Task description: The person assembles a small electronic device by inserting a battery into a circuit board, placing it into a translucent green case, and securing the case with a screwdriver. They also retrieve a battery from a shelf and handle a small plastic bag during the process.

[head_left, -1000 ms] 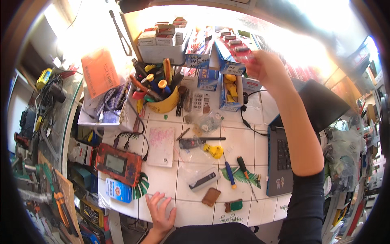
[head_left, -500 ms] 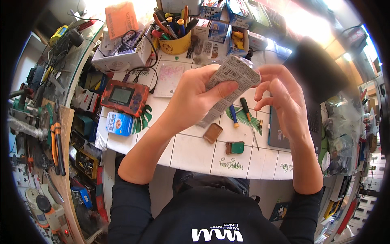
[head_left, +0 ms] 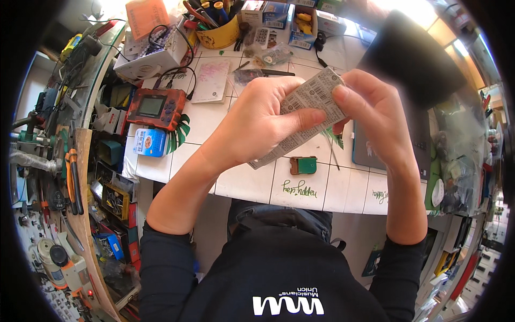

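A flat white cardboard packet printed with barcodes [head_left: 307,115] is held up above the white tiled table [head_left: 252,182], pinched between both hands. The left hand [head_left: 257,126] wraps its near-left part, thumb pressed across the face; the right hand [head_left: 375,115] clamps its far-right end with closed fingers. Below lies a small green and brown block [head_left: 303,165]. Far left sit an orange handheld meter [head_left: 155,107] and a blue tin [head_left: 149,143].

Desk [head_left: 252,185]: white tiled top, green handwriting near its front edge.
Landmark: small green box [head_left: 303,165], near the front edge.
Left of it: blue tin [head_left: 149,143], orange meter [head_left: 156,108].
Behind it: pink notepad [head_left: 211,81], yellow tool cup [head_left: 219,35].
Right of it: dark laptop [head_left: 386,142].
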A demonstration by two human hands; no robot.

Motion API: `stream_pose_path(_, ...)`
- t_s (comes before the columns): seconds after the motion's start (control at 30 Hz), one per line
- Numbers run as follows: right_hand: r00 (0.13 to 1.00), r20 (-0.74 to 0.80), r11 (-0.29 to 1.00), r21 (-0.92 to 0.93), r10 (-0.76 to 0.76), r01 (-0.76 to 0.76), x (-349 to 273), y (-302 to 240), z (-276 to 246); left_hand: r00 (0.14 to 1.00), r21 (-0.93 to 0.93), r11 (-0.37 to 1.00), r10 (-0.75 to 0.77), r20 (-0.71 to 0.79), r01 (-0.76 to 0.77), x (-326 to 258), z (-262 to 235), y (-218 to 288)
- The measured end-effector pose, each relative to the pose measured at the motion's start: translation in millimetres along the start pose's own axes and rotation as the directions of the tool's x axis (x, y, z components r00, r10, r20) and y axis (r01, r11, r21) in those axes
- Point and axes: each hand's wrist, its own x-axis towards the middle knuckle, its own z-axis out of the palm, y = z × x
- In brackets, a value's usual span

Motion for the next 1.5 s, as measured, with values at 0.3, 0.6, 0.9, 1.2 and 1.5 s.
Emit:
stream_pose_path(0.3,0.971,0.204,0.778,0.588,0.121,-0.221,-8,21,7,0.977,-0.069,0.992,0.119,0.174,-0.108,3,-15,-13)
stream_pose_path(0.6,0.999,-0.042,0.744,0.668,0.032,0.004,-14,41,27,0.924,0.265,0.886,0.353,0.146,-0.381,15,-26,-22)
stream_pose_path(0.9,0.849,-0.507,0.882,0.319,-0.150,0.346,-13,60,45,0.852,0.655,0.674,0.517,-0.088,-0.341,9,14,-16)
stream_pose_path(1.2,0.845,-0.527,0.849,0.403,-0.091,0.342,-17,53,50,0.806,0.664,0.596,0.592,0.018,-0.452,13,18,-21)
stream_pose_path(1.5,0.966,-0.255,0.774,0.621,0.052,0.122,-21,58,28,0.954,0.225,0.942,0.278,-0.111,-0.248,13,13,-19)
